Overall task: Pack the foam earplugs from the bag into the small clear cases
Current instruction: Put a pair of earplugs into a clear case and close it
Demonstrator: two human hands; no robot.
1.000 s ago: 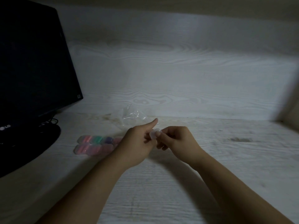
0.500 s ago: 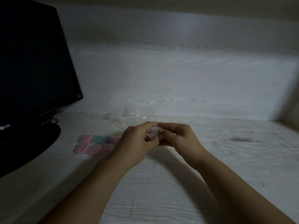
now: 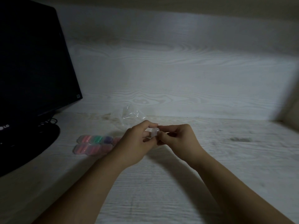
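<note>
Whitish wood-grain tabletop (image 3: 210, 183) carries filled cases (image 3: 95, 143) at centre left, a crumpled clear bag (image 3: 131, 114) above them, and a monitor (image 3: 32, 65) upper left.

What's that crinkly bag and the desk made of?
The bag looks like thin clear plastic film: shiny glints, see-through, crumpled folds. The desk looks like whitewashed wood or a wood-print laminate, matte, with grain lines; which one, the picture cannot settle.

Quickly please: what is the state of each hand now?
Left hand: pinches the small clear case.
Right hand: pinches the same case from the other side.
</note>
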